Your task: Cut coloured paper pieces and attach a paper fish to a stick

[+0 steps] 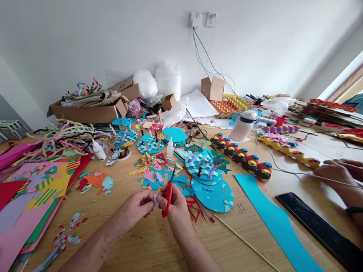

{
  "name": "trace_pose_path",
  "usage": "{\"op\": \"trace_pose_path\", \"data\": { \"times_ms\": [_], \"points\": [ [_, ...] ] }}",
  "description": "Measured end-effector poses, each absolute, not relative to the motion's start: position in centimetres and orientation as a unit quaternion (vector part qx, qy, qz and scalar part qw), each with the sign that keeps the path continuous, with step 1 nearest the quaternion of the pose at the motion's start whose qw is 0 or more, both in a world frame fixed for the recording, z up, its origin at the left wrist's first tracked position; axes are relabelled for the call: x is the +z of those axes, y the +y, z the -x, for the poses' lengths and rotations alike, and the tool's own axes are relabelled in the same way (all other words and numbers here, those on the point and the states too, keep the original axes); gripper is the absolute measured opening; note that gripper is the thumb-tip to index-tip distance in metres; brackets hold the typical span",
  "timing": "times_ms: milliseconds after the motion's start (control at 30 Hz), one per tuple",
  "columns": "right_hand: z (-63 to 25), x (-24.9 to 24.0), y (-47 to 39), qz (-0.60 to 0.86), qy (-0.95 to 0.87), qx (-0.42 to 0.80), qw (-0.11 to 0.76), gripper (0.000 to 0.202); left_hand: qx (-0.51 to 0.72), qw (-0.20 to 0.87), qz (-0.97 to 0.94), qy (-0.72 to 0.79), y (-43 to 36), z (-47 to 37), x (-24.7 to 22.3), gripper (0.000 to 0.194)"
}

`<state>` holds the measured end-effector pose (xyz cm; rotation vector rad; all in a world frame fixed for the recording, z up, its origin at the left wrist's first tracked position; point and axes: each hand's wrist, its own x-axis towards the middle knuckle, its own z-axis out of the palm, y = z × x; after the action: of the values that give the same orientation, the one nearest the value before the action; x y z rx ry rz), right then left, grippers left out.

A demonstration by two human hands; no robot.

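Observation:
My right hand is closed around red-handled scissors, whose blades point up and away from me. A small pale lilac piece of paper is pinched in the fingertips of my left hand, right beside the scissors. Both hands are close together above the table's front middle. Just beyond them lies a pile of coloured paper scraps. Thin red strips lie to the right of my right hand. Blue paper discs with wavy strips and fish sit further right.
Coloured paper sheets and cut-out fish lie at left. Glue bottles stand mid-table. At right are painted egg-carton strips, a blue paper strip, a thin stick and another person's hands.

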<state>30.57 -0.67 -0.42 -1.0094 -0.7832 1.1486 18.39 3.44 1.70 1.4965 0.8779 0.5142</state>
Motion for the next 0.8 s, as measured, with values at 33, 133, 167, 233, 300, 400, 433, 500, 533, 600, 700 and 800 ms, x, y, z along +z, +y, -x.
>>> {"op": "trace_pose_path", "data": {
  "times_ms": [33, 133, 167, 233, 300, 400, 433, 500, 533, 600, 700, 800],
  "points": [
    [-30.6, -0.5, -0.6, 0.443, -0.347, 0.507, 0.653, 0.025, 0.223, 0.618, -0.651, 0.380, 3.4, -18.4, 1.7, 0.017],
    [-30.5, -0.6, -0.6, 0.443, -0.347, 0.504, 0.655, 0.024, 0.223, 0.614, -0.657, 0.377, 3.4, -18.5, 1.5, 0.019],
    [-30.5, -0.6, -0.6, 0.445, -0.349, 0.502, 0.655, 0.024, 0.224, 0.612, -0.658, 0.377, 3.4, -18.5, 1.4, 0.019],
    [-30.5, -0.6, -0.6, 0.454, -0.358, 0.493, 0.651, 0.023, 0.228, 0.607, -0.657, 0.385, 3.5, -18.4, 1.3, 0.019],
    [-30.4, -0.4, -0.8, 0.473, -0.381, 0.480, 0.633, 0.020, 0.241, 0.602, -0.648, 0.400, 3.5, -18.1, 1.6, 0.019],
    [-30.3, 0.0, -1.2, 0.501, -0.448, 0.472, 0.570, 0.016, 0.289, 0.588, -0.625, 0.424, 3.6, -17.5, 2.6, 0.019],
    [-30.2, 0.1, -1.4, 0.509, -0.472, 0.471, 0.545, 0.017, 0.308, 0.583, -0.617, 0.430, 3.6, -17.3, 3.1, 0.019],
    [-29.9, 0.3, -1.7, 0.523, -0.512, 0.465, 0.498, 0.021, 0.342, 0.576, -0.600, 0.438, 3.7, -16.8, 3.8, 0.018],
    [-29.7, 0.3, -1.8, 0.530, -0.527, 0.461, 0.478, 0.023, 0.352, 0.576, -0.593, 0.439, 3.8, -16.6, 4.1, 0.017],
    [-29.4, 0.3, -1.9, 0.540, -0.546, 0.457, 0.448, 0.025, 0.362, 0.582, -0.580, 0.440, 4.0, -16.2, 4.3, 0.016],
    [-29.1, 0.2, -1.9, 0.548, -0.557, 0.456, 0.426, 0.026, 0.365, 0.600, -0.563, 0.434, 4.3, -15.8, 4.2, 0.015],
    [-28.9, 0.1, -1.9, 0.546, -0.565, 0.457, 0.417, 0.026, 0.368, 0.611, -0.551, 0.432, 4.4, -15.7, 3.9, 0.015]
  ]
}}
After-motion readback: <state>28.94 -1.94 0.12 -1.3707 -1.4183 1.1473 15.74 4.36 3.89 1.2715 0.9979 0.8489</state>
